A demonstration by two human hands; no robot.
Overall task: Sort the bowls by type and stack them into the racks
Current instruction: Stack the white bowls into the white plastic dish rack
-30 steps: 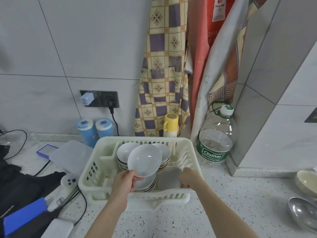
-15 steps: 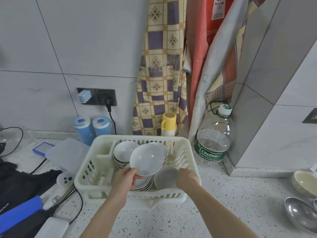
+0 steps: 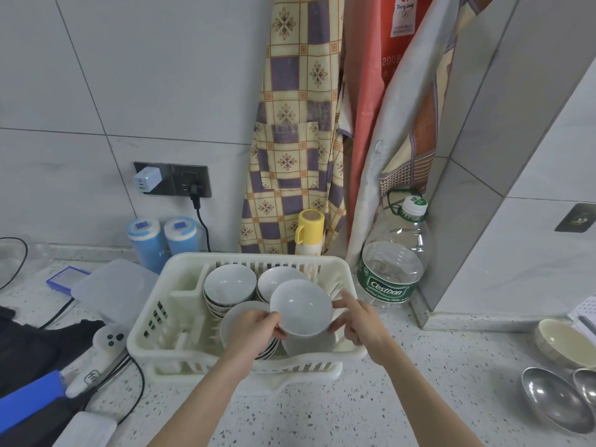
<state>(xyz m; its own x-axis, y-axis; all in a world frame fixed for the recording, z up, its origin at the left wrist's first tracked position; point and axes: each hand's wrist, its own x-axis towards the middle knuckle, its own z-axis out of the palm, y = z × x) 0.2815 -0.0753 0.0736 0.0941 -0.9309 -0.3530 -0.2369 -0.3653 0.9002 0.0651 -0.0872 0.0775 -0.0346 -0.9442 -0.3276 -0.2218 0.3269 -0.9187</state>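
A white plastic dish rack point(image 3: 151, 330) stands on the speckled counter. Inside it are two stacks of white bowls at the back, one on the left point(image 3: 229, 285) and one on the right point(image 3: 274, 279), and a stack of shallow white dishes point(image 3: 238, 314) at the front. My left hand point(image 3: 254, 330) pinches the left rim of a shallow white dish point(image 3: 300, 307), tilted above the rack's right half. My right hand point(image 3: 361, 321) is beside the dish's right edge with fingers spread, its fingertips at or near the rim.
A large water bottle point(image 3: 392, 256) and a yellow mug point(image 3: 309, 232) stand behind the rack. Metal bowls point(image 3: 554, 398) and a cream bowl point(image 3: 562, 341) lie at the right. A white controller point(image 3: 108, 341), cables and a plastic lid point(image 3: 116, 285) lie on the left.
My left hand has carried the shallow dish rightward over the rack. My right hand has left the rack's front right part and risen with spread fingers to the dish's right edge.
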